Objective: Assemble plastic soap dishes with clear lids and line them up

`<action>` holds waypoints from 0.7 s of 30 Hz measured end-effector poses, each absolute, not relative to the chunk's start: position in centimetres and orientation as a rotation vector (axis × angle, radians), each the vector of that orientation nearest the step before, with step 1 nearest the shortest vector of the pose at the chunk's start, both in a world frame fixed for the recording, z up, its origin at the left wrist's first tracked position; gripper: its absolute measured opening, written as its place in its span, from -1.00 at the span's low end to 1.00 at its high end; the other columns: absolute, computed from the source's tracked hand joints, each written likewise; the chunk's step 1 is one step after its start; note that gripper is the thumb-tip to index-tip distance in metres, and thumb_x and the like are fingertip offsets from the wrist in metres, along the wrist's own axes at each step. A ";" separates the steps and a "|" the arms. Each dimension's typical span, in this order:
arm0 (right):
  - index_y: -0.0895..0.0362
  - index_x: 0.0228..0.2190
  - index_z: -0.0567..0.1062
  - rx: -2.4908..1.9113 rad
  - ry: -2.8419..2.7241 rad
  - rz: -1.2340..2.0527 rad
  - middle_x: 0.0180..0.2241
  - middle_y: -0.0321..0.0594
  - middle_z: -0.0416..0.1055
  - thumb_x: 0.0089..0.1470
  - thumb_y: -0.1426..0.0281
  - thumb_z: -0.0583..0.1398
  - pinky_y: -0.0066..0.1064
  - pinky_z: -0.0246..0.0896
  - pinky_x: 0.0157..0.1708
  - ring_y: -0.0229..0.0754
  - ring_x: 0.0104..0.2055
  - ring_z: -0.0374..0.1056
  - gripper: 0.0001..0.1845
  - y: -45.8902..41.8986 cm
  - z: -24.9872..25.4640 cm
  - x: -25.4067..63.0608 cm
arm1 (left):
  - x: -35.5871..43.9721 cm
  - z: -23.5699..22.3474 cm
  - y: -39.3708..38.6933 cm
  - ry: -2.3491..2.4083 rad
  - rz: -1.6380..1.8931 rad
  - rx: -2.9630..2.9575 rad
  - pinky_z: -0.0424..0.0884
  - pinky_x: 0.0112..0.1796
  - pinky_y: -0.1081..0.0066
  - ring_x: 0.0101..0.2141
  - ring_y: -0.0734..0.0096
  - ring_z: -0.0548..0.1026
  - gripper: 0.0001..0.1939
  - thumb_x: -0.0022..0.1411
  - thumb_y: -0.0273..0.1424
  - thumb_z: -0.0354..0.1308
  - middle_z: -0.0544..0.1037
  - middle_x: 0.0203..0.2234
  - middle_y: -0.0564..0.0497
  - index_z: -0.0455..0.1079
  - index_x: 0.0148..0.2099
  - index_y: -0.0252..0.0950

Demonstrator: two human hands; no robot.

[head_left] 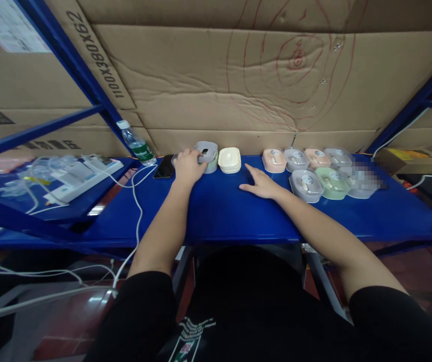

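My left hand [190, 166] is closed over a grey plastic piece [201, 159], mostly hidden beneath the palm and fingers; I cannot tell whether it is a lid or a whole container. Touching or close beside it is a grey lid [207, 149] with a dark oval spot, over a pale green container [212, 166]. A cream stack of containers [230, 161] sits between my two hands. My right hand [261, 183] hovers low or rests by the blue table, fingers spread and holding nothing, to the right of the cream stack.
Several lidded containers in pink [274, 161], grey [306, 185] and green [331, 183] are grouped at right. At left are a phone [164, 167], a water bottle [140, 147], white cables [137, 211] and a power strip [83, 182]. Cardboard [200, 75] walls the back; blue posts flank it.
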State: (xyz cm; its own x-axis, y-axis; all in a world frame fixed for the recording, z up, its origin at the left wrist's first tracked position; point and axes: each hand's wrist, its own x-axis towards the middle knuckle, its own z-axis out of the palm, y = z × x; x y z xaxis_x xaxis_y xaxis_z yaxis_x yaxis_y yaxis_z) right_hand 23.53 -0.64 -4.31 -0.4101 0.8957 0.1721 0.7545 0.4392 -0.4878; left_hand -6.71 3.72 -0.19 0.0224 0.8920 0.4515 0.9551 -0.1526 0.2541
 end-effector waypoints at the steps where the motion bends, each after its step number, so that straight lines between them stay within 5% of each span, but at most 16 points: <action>1: 0.16 0.57 0.01 -1.396 -2.292 0.474 0.55 0.18 0.07 0.25 -0.16 0.29 0.24 -0.05 0.53 0.37 0.58 0.03 0.16 -0.7 -4.3 23.5 | -6.7 -0.2 3.7 -1.958 -0.793 -2.159 0.40 0.14 -0.20 0.20 -0.32 0.44 -0.65 0.31 -0.21 0.26 0.56 0.13 -0.31 0.58 0.09 -0.19; 21: 0.18 0.56 0.02 -1.399 -2.325 0.462 0.54 0.18 0.10 0.25 -0.13 0.29 0.22 -0.02 0.52 0.36 0.56 0.08 0.14 -0.8 -4.2 23.5 | -6.5 -0.3 3.8 -1.958 -0.819 -2.155 0.36 0.17 -0.17 0.19 -0.30 0.49 -0.66 0.38 -0.15 0.29 0.60 0.11 -0.31 0.62 0.07 -0.21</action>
State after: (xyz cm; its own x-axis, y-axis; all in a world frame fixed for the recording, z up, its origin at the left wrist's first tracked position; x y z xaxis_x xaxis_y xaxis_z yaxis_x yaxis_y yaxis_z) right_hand 23.47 -0.80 -4.16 -0.4277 0.8904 0.1561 0.7630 0.4481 -0.4659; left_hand -6.45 3.76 -0.30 0.0188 0.8875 0.4604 0.9508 -0.1582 0.2662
